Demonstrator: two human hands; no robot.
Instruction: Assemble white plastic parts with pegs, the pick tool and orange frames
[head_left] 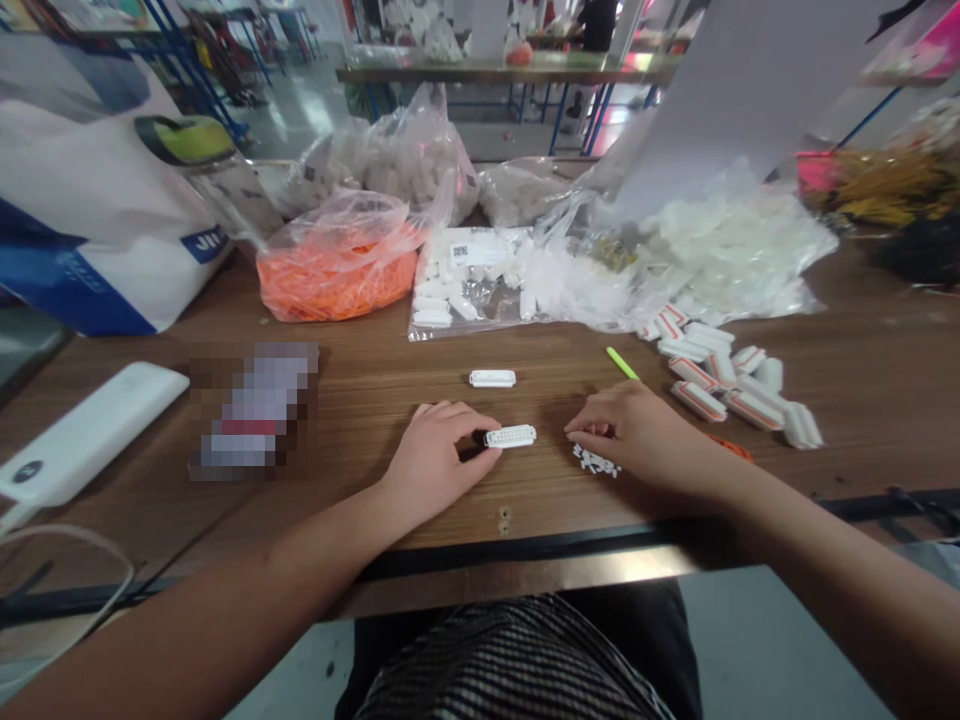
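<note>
Between the thumb and forefinger of my left hand (435, 458) is a white connector housing (511, 437), its face with rows of small holes turned up toward me. My right hand (637, 430) is over a small pile of tiny white plugs (598, 461), thumb and forefinger pinched together. Whether a plug sits in that pinch is too small to make out. A second white connector housing (493, 378) lies on the table just beyond my left hand. A bright yellow-green stick (622, 363) touches the far side of my right hand.
White housings with orange strips (724, 375) are heaped at the right. Behind stand a bag of orange parts (337, 265), a bag of white housings (469, 275) and a bag of translucent parts (735, 235). At left lie a white power bank (90, 430) and a blurred-out object (259, 405).
</note>
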